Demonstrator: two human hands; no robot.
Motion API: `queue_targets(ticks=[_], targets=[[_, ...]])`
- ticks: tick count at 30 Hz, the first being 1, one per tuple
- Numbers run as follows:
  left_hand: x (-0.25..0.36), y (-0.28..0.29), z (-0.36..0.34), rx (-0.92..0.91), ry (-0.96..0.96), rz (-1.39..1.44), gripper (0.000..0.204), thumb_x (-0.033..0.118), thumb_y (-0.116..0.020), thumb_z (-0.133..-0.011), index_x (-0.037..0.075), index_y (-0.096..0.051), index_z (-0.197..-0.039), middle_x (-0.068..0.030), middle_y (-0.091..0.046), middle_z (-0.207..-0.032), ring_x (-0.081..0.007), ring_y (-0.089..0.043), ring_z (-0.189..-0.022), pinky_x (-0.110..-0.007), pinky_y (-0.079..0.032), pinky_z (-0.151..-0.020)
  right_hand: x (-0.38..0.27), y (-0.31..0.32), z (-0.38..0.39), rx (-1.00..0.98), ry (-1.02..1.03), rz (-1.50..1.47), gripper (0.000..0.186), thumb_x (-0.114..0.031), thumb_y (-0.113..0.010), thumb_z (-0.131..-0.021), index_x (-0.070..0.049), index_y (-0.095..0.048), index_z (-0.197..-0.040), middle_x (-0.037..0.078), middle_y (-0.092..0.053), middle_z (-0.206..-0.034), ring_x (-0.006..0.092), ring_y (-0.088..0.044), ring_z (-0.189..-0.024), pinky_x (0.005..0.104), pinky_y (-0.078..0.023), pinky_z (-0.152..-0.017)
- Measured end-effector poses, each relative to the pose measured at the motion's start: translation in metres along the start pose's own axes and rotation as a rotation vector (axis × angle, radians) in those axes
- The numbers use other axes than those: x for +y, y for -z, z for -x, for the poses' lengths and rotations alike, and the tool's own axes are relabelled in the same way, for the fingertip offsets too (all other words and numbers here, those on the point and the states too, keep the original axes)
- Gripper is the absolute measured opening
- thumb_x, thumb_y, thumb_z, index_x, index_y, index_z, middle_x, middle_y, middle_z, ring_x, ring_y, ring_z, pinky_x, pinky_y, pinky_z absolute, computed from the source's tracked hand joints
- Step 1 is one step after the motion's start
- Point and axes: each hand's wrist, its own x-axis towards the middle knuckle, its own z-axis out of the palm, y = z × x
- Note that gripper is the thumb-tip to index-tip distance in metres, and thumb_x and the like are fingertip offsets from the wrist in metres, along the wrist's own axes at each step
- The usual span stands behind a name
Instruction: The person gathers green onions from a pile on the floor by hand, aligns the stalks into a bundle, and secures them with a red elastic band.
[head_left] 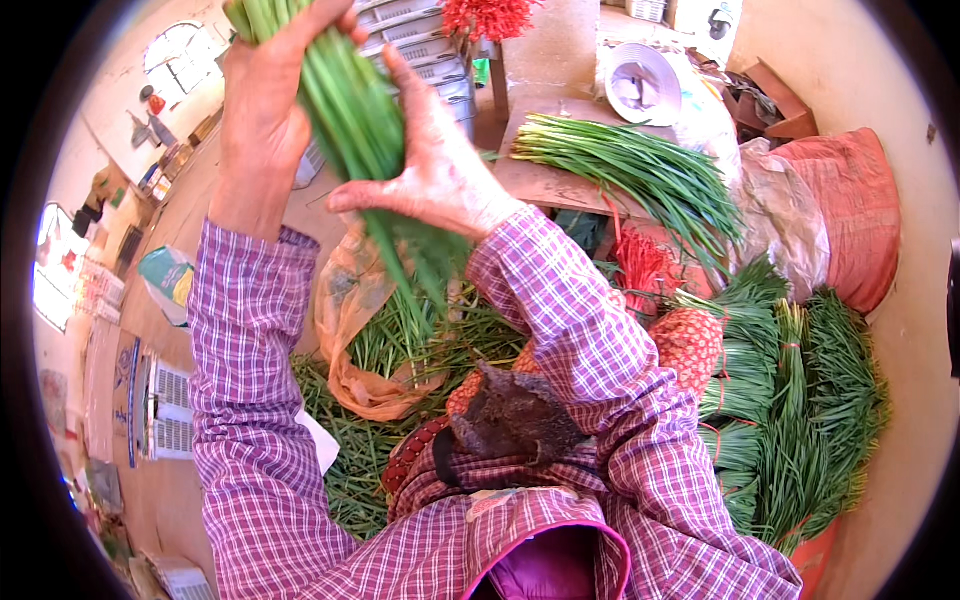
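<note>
At the upper left, my left hand [268, 115] is closed round the thick end of a bunch of garlic chives [350, 110], which hangs tilted with its blurred leaf tips downward. Against the side of the bunch is my right hand [435, 165], its fingers stretched and its thumb spread across the leaves. Below the tips, an orange plastic bag [365, 385] lies among loose green leaves [350, 460]. A loose pile of chives [640, 175] rests on a low wooden bench [540, 185] to the right.
Tied bundles of chives [790, 400] are stacked at the right, near red ties [645, 265]. Behind them stand a red woven sack [845, 215] and a white round basin [643, 85]. Grey plastic crates [425, 50] are stacked at the back; more red ties [490, 15] hang nearby.
</note>
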Motion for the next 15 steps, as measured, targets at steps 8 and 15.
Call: queue_targets(ticks=[8,15], targets=[[-0.077,-0.143,-0.041,-0.159,0.061,0.84,0.009,0.014,-0.068,-0.089,0.006,-0.064,-0.092,-0.0085,-0.067,-0.085,-0.0179,-0.068,-0.081,-0.033,-0.058,-0.074,-0.007,0.187,-0.013,0.147,0.176,1.019,0.075,-0.013,-0.073,-0.062,-0.01,-0.049,-0.133,0.013,-0.064,-0.117,0.0304,-0.061,-0.109,0.0448,-0.045,-0.094],[-0.242,-0.22,-0.04,0.014,0.39,1.188,0.03,0.013,-0.075,-0.082,0.004,-0.056,-0.104,-0.0088,-0.059,-0.101,-0.0236,-0.062,-0.102,-0.041,-0.052,-0.097,0.118,0.29,0.015,-0.17,-0.021,1.258,0.088,-0.022,-0.085,-0.061,-0.033,-0.044,-0.139,0.006,-0.064,-0.1,0.0269,-0.064,-0.101,0.0452,-0.042,-0.101]])
